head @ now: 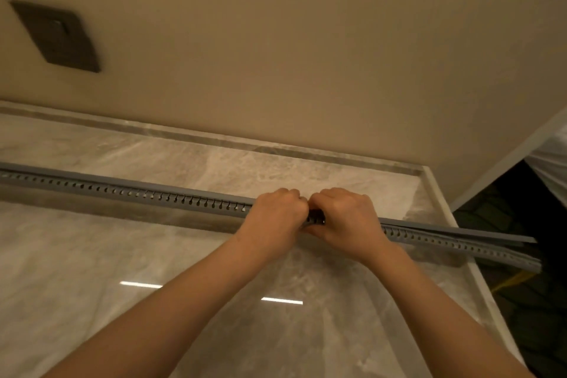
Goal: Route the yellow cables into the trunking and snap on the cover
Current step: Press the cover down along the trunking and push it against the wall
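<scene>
A long grey slotted trunking (159,196) lies across the marble counter from the left edge past the right edge. A grey cover strip (478,235) runs along its top; at the right end it stands apart from the channel. My left hand (276,215) and my right hand (343,218) sit side by side on the trunking near its middle, fingers curled over the top, thumbs at the near side. A yellow cable (511,281) shows below the counter's right edge. No cables are visible inside the trunking.
The marble counter (122,255) has a raised lip at the back and right. A beige wall rises behind it, with a dark switch plate (58,35) at the upper left. Dark floor lies beyond the right edge.
</scene>
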Tool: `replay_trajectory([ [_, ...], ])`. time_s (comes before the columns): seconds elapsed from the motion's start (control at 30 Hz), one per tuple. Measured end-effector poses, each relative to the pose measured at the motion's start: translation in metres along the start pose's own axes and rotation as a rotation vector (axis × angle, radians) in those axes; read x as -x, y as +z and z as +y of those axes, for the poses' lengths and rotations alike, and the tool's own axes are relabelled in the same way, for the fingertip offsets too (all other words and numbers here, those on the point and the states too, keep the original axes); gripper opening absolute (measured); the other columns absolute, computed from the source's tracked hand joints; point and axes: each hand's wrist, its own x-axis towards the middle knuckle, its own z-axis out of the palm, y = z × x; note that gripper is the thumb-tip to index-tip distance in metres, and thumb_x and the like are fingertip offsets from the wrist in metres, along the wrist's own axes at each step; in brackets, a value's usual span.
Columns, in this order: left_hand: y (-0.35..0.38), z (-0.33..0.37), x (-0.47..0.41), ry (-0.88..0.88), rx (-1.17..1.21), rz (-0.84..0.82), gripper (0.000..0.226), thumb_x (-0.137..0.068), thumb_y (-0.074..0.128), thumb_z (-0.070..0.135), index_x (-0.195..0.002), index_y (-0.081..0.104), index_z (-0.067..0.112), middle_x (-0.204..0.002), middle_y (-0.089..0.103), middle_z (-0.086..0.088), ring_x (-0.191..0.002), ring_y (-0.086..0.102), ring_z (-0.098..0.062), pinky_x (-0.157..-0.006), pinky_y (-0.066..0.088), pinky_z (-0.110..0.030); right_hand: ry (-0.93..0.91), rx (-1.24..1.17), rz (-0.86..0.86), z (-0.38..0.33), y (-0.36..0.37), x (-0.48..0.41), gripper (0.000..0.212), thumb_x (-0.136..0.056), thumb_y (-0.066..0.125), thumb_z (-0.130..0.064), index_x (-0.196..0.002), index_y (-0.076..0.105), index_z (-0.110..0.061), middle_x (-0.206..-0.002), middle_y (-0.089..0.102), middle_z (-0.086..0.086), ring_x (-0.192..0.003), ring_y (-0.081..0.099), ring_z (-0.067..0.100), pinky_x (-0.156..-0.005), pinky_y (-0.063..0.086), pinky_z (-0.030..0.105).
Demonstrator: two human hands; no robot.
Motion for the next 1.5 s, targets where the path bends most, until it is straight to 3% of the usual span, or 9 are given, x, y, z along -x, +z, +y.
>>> replay_trajectory([
  [0.2,-0.002,0.006,0.004,-0.013,-0.128,-0.022,0.026,-0.097,0.038,0.02,-0.118,0.051,0.01,-0.115,0.056,-0.007,-0.106,0.054,-0.024,-0.077,0.042,-0.033,0.034,-0.062,-0.013,0.001,0.003,0.005,0.026,-0.066,0.076,-0.042,-0.073,0.065,-0.02,-0.065,0.064,-0.003,-0.059,0.06,0.019,-0.045,0.034,0.025],
  [0.4,0.001,0.008,0.004,-0.027,-0.164,-0.045,0.028,-0.097,0.04,0.025,-0.117,0.053,0.012,-0.114,0.06,-0.006,-0.104,0.056,-0.023,-0.078,0.042,-0.033,0.117,-0.183,-0.111,0.003,-0.001,0.008,0.031,-0.082,0.059,-0.051,-0.1,0.066,-0.026,-0.093,0.068,-0.005,-0.087,0.059,0.016,-0.065,0.041,0.028],
  [0.73,0.0,0.013,0.002,-0.092,-0.151,-0.11,0.027,-0.09,0.047,0.024,-0.112,0.058,0.01,-0.108,0.061,-0.008,-0.099,0.057,-0.027,-0.076,0.042,-0.034,0.125,-0.147,-0.132,0.039,-0.021,0.046,0.031,-0.081,0.063,-0.037,-0.11,0.063,-0.026,-0.1,0.065,-0.007,-0.095,0.054,0.014,-0.067,0.037,0.026],
  [0.97,0.005,0.011,0.0,-0.079,-0.146,-0.092,0.029,-0.089,0.049,0.025,-0.112,0.059,0.01,-0.105,0.064,-0.007,-0.097,0.058,-0.026,-0.08,0.043,-0.036,0.098,-0.056,-0.13,0.049,-0.028,0.056,0.026,-0.082,0.063,-0.032,-0.107,0.066,-0.024,-0.097,0.067,-0.005,-0.095,0.056,0.017,-0.06,0.03,0.027],
  [1.17,0.007,0.01,0.0,-0.061,-0.118,-0.091,0.023,-0.09,0.049,0.026,-0.104,0.059,0.011,-0.1,0.066,-0.005,-0.092,0.059,-0.025,-0.076,0.042,-0.034,0.063,0.042,-0.137,0.051,-0.025,0.054,0.029,-0.051,0.087,-0.029,-0.074,0.07,-0.02,-0.063,0.064,-0.004,-0.061,0.06,0.02,-0.046,0.023,0.022],
  [1.3,0.008,0.009,-0.001,-0.07,-0.121,-0.085,0.022,-0.089,0.05,0.025,-0.101,0.06,0.01,-0.096,0.066,-0.004,-0.089,0.059,-0.024,-0.073,0.042,-0.033,0.045,0.053,-0.113,0.053,-0.023,0.053,0.035,-0.043,0.09,-0.03,-0.069,0.069,-0.022,-0.059,0.063,-0.007,-0.055,0.06,0.018,-0.043,0.023,0.021],
  [1.4,0.011,0.007,0.001,-0.059,-0.072,-0.019,0.018,-0.085,0.053,0.019,-0.093,0.063,0.007,-0.086,0.067,-0.007,-0.08,0.06,-0.027,-0.065,0.039,-0.032,0.026,0.042,-0.072,0.055,-0.022,0.053,0.035,-0.043,0.09,-0.029,-0.07,0.069,-0.021,-0.059,0.063,-0.006,-0.055,0.059,0.018,-0.044,0.023,0.02],
  [1.5,0.017,0.004,0.005,0.005,-0.061,0.124,0.013,-0.074,0.055,0.017,-0.071,0.063,0.007,-0.061,0.064,-0.004,-0.054,0.059,-0.026,-0.049,0.035,-0.026,0.014,0.039,-0.077,0.055,-0.022,0.055,0.036,-0.043,0.09,-0.03,-0.07,0.068,-0.021,-0.06,0.063,-0.007,-0.056,0.06,0.017,-0.044,0.023,0.02],
])
